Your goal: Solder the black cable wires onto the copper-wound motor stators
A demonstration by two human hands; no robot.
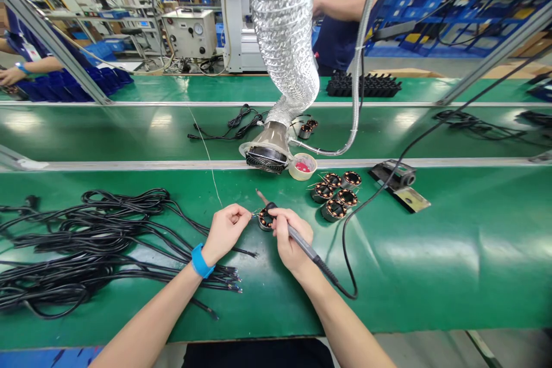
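My left hand (227, 231), with a blue band at the wrist, is closed, thumb and forefinger pinched. A thin pale solder wire (212, 169) runs down from the back of the bench to it. Fine wire ends show at its fingertips, beside a small motor stator (264, 219) with copper windings. My right hand (293, 236) is wrapped round the grey handle of a soldering iron (303, 243). The iron's tip points up and left, just above the stator, which the right fingers partly cover. Whether those fingers touch the stator, I cannot tell.
Black cables (107, 230) lie at left, stripped ends near my left wrist. Several stators (335, 210) stand at right, near an iron stand (394, 175). A fume duct (282, 29) hangs above a tape roll (303, 167). The iron's cord (353, 241) loops right. Co-workers stand across the bench.
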